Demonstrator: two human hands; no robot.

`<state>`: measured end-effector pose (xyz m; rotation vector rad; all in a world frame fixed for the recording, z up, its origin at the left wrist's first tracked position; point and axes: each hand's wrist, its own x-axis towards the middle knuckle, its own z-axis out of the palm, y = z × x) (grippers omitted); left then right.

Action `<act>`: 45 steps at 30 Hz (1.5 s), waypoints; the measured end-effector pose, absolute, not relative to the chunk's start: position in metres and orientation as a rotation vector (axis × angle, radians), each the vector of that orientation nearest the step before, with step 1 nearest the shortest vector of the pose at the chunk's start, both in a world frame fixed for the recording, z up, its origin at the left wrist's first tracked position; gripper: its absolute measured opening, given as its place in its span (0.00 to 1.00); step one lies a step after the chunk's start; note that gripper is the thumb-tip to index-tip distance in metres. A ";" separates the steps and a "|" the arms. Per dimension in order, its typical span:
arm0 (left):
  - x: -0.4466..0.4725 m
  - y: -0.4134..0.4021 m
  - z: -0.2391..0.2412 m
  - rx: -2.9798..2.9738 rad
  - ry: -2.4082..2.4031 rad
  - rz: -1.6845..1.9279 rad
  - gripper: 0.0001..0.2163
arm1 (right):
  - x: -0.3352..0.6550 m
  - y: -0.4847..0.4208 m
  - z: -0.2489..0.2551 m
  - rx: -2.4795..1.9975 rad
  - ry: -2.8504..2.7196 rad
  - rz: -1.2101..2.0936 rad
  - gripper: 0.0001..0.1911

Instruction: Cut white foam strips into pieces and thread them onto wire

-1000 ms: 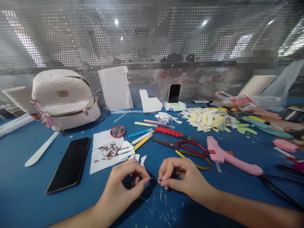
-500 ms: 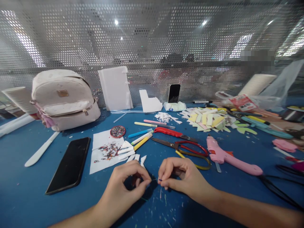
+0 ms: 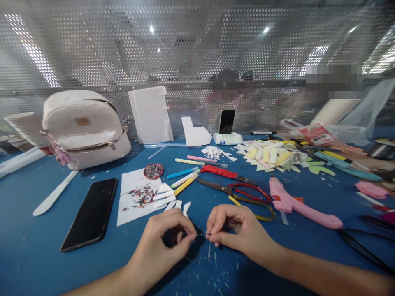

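Fine pinching over a blue table (image 3: 37, 246)

At lower centre, the left hand (image 3: 151, 238) and right hand (image 3: 248, 230) nearly meet, best braced for steadiness; the right pinches a dark piece (image 3: 209, 234), the closed left apparently a thin strand (image 3: 200, 235).

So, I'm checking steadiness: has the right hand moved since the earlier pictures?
No, the right hand shows no visible shift against the scissors beyond it.

Pale backpack (image 3: 83, 123) sits at back L of blue counter (image 3: 27, 242), w/ black phone (image 3: 92, 216) & white knife-like tool (image 3: 55, 195) nearer. Red-handled cutter (image 3: 219, 171) lies just behind scissors (image 3: 228, 188), pink glue gun (image 3: 285, 201) to their R. 2nd phone (image 3: 226, 122) stands on white pack (image 3: 227, 139) nr perforated metal screen (image 3: 185, 45).
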<state>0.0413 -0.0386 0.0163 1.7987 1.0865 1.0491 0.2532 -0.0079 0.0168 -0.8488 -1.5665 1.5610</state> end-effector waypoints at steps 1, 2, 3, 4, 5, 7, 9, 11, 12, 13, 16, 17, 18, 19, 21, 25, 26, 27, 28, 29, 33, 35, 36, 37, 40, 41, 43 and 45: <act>0.041 -0.039 0.016 1.802 1.085 1.047 0.07 | 0.253 -0.008 0.016 -0.843 -1.576 1.555 0.15; 0.042 -0.039 0.016 1.808 1.082 1.039 0.07 | 0.253 -0.008 0.016 -0.835 -1.588 1.547 0.15; 0.042 -0.039 0.016 1.815 1.079 1.028 0.07 | 0.253 -0.008 0.015 -0.828 -1.602 1.536 0.15; 0.042 -0.039 0.015 1.825 1.075 1.019 0.07 | 0.253 -0.008 0.015 -0.819 -1.618 1.527 0.14; 0.042 -0.039 0.015 1.836 1.071 1.010 0.07 | 0.253 -0.008 0.014 -0.813 -1.634 1.517 0.14; 0.042 -0.039 0.014 1.857 1.067 0.999 0.08 | 0.253 -0.008 0.013 -0.815 -1.666 1.503 0.13; 0.043 -0.039 0.012 1.870 1.061 0.998 0.08 | 0.252 -0.007 0.012 -0.827 -1.692 1.493 0.13; 0.043 -0.038 0.012 1.872 1.050 0.999 0.08 | 0.252 -0.006 0.011 -0.837 -1.709 1.487 0.12; 0.043 -0.037 0.011 1.870 1.042 1.000 0.08 | 0.252 -0.006 0.011 -0.837 -1.716 1.489 0.12; 0.043 -0.037 0.011 1.868 1.038 1.000 0.07 | 0.252 -0.006 0.011 -0.837 -1.719 1.492 0.12; 0.045 -0.036 0.011 1.869 1.038 0.997 0.06 | 0.253 -0.007 0.010 -0.841 -1.724 1.507 0.12; 0.045 -0.036 0.011 1.871 1.043 0.998 0.06 | 0.253 -0.007 0.010 -0.838 -1.726 1.511 0.11; 0.046 -0.037 0.011 1.872 1.050 0.999 0.06 | 0.253 -0.007 0.010 -0.834 -1.728 1.511 0.11; 0.046 -0.037 0.011 1.871 1.054 1.002 0.06 | 0.253 -0.006 0.010 -0.828 -1.730 1.513 0.11; 0.047 -0.037 0.012 1.866 1.056 1.015 0.06 | 0.253 -0.006 0.010 -0.818 -1.721 1.523 0.11; 0.047 -0.038 0.012 1.858 1.062 1.039 0.07 | 0.254 -0.003 0.010 -0.824 -1.663 1.602 0.11; 0.047 -0.039 0.013 1.857 1.064 1.044 0.07 | 0.254 -0.002 0.010 -0.827 -1.651 1.622 0.11; 0.047 -0.040 0.013 1.854 1.064 1.050 0.07 | 0.254 -0.001 0.010 -0.833 -1.645 1.637 0.11; 0.048 -0.040 0.013 1.850 1.063 1.054 0.07 | 0.255 -0.001 0.009 -0.835 -1.644 1.649 0.11; 0.048 -0.041 0.013 1.844 1.061 1.059 0.07 | 0.255 -0.001 0.009 -0.835 -1.647 1.657 0.11; 0.050 -0.043 0.014 1.832 1.061 1.065 0.07 | 0.255 0.000 0.008 -0.820 -1.652 1.665 0.12; 0.050 -0.044 0.014 1.824 1.066 1.059 0.07 | 0.255 -0.001 0.008 -0.815 -1.651 1.662 0.12; 0.050 -0.044 0.014 1.819 1.070 1.055 0.07 | 0.255 -0.001 0.008 -0.815 -1.653 1.660 0.12; 0.050 -0.044 0.014 1.814 1.071 1.053 0.06 | 0.255 -0.002 0.009 -0.816 -1.658 1.655 0.12; 0.049 -0.044 0.014 1.813 1.065 1.061 0.06 | 0.254 -0.002 0.009 -0.811 -1.671 1.641 0.12; 0.049 -0.044 0.014 1.814 1.066 1.064 0.06 | 0.254 -0.002 0.010 -0.810 -1.674 1.638 0.13; 0.049 -0.044 0.013 1.812 1.071 1.065 0.06 | 0.254 -0.002 0.010 -0.813 -1.680 1.631 0.13; 0.049 -0.045 0.013 1.807 1.074 1.061 0.06 | 0.254 -0.002 0.010 -0.818 -1.685 1.621 0.13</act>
